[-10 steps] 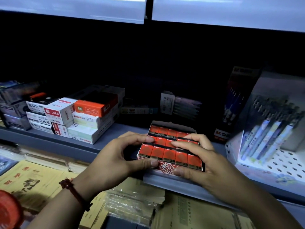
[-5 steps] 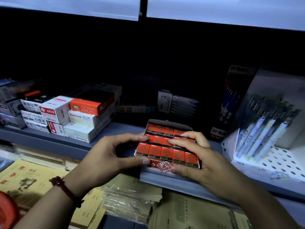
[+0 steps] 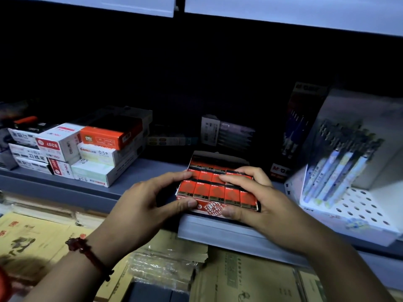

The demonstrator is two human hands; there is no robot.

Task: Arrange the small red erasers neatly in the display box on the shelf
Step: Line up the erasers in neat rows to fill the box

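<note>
The display box (image 3: 209,209) sits right at the front edge of the shelf (image 3: 139,182), just above the pale price rail (image 3: 218,231). I can't tell if it actually overhangs. The red erasers (image 3: 214,192) are packed inside in rows, with the back row in shadow.

The left hand (image 3: 141,203) pinches the box's left end, thumb on the front bottom corner and index finger reaching along the middle row. The right hand (image 3: 261,201) wraps the right end, thumb on the front face and fingers laid across the middle row, pressing it down.

Biggest worry imo is that front edge. Lean too hard on the front row and the whole box could tip forward onto the paper packs (image 3: 239,280) below. Squeezing in from both ends could also buckle a row and pop an eraser out, since the cardboard walls look soft.

Room-wise, there's open shelf behind the box before the packets (image 3: 226,131) at the back, and a fair gap on the left before the stack of boxes (image 3: 91,153). The right is tighter: the white pen rack (image 3: 359,205) is close by that hand, so a sideways slide risks knocking it.
</note>
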